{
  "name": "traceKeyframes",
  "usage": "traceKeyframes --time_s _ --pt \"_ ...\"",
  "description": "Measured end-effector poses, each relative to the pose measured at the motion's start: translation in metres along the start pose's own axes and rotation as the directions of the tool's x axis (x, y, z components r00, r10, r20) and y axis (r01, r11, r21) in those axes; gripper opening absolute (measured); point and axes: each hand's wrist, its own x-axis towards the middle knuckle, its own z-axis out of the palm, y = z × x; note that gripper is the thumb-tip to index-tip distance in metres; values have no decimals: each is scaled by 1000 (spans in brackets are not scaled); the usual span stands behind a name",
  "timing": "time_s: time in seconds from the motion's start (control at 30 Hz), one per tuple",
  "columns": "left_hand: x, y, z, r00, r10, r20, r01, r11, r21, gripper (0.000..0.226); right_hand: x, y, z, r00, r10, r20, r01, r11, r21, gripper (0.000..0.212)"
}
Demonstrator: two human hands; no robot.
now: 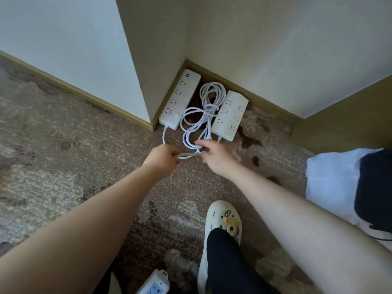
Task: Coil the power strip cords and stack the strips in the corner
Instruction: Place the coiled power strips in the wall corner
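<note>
Two white power strips lie on the carpet in the wall corner: one strip (180,98) along the left wall, the other strip (230,115) to its right. Between them sprawls a loose tangle of white cord (203,115). My left hand (163,159) pinches a stretch of that cord just in front of the strips. My right hand (216,154) grips the same cord a short way to the right, with a loop hanging from its fingers. A third power strip (154,283) with blue sockets lies at the bottom edge, near my feet.
Patterned brown carpet (63,166) covers the floor. A wall pillar (131,60) juts out left of the corner, with baseboard along the walls. My foot in a cream clog (220,230) stands at the lower middle. White and dark fabric (347,183) lies at the right.
</note>
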Motion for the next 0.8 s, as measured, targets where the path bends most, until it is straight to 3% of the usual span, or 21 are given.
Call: traceKeyframes --time_s 0.07,0.1,0.17,0.33,0.47,0.57,0.67,0.8 --pt "-3 12 -3 1000 -6 -21 5 999 -40 16 -7 -5 4 986 26 165 -23 1000 -19 37" --pt "-5 17 -4 1000 -12 -23 10 998 -57 14 -7 -7 4 984 19 178 -8 998 -66 29" --pt "-12 20 -6 1000 -14 6 15 998 -57 13 -5 -10 4 991 -31 129 52 986 -157 14" --pt "-43 -20 -38 993 -59 99 50 995 87 26 5 -10 -12 999 -26 -37 19 981 -193 23" --pt "-71 -49 -83 987 -157 -23 154 984 -93 24 7 -30 -24 999 44 31 -33 953 -302 24" --pt "-80 -25 -97 996 -52 -77 42 991 -128 26 2 -65 -30 994 -39 103 65 961 -268 13" --pt "-84 13 -103 986 48 -161 -75 983 -167 26 -7 -102 -41 970 -174 169 201 967 -159 19" --pt "-86 39 -109 971 23 -237 -91 956 -278 29 -12 -119 -63 965 -189 183 225 954 -199 28"
